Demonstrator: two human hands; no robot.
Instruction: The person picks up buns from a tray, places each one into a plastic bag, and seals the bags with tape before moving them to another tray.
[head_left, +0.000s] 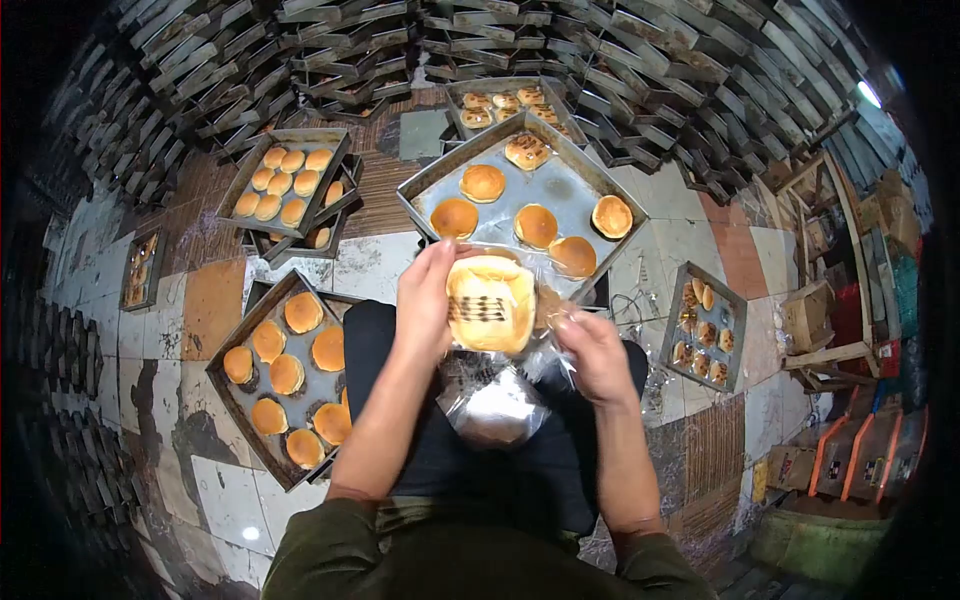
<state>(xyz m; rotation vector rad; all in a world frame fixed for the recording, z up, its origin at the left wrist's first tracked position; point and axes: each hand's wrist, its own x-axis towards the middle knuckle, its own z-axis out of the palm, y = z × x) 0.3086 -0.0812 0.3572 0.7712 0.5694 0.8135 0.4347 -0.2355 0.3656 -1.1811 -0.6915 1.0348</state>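
One bun (492,325) in a clear bag (495,402), its dark print unreadable, sits above the lap. The left hand (425,300) closes on the bun's edge; the right hand (592,350) pinches the film. Beyond, a metal tray (575,185) holds six buns.

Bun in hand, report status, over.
Left hand gripping bun, dark-marked face showing. Right hand pinching clear wrapper beside it. More clear plastic over the lap; nothing visibly blocking either hand.
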